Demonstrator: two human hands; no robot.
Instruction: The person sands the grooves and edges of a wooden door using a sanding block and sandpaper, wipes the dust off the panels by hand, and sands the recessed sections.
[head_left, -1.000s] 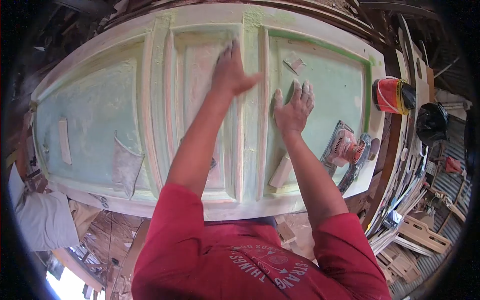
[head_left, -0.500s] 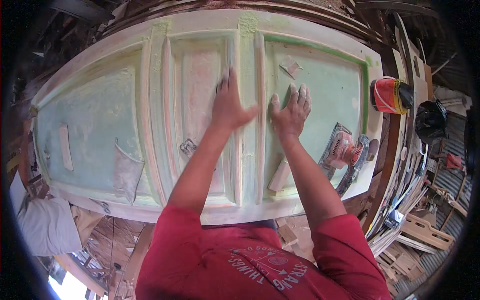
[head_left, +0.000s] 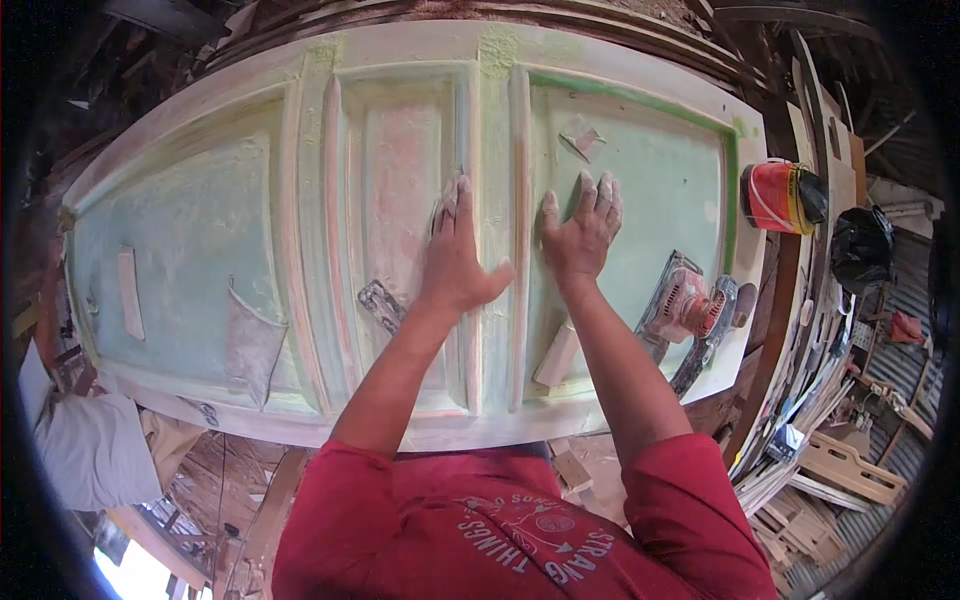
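A large panelled door [head_left: 400, 430], coated in patchy pale green and pink filler, lies flat before me. My left hand [head_left: 460, 255] presses along the moulding at the right edge of the narrow middle panel, thumb spread. A small grey piece that looks like sandpaper [head_left: 438, 215] shows beneath its fingers, mostly covered. My right hand [head_left: 580, 235] rests flat on the right-hand panel, its dusty fingers apart, holding nothing. Just beyond it lies a creased scrap of sandpaper [head_left: 582, 138]. Left of my left forearm is a dusty metal-looking tool [head_left: 382, 305], partly hidden.
An orange power sander [head_left: 685, 305] sits on the door's right, near a wooden block [head_left: 558, 355]. On the left panel are a wood strip [head_left: 131, 293] and a grey crumpled sheet [head_left: 252, 345]. A red bucket [head_left: 775, 197] stands by the right edge.
My left hand has slid along the moulding toward my body, uncovering less of the lower panel edge. My right hand stays almost in place.
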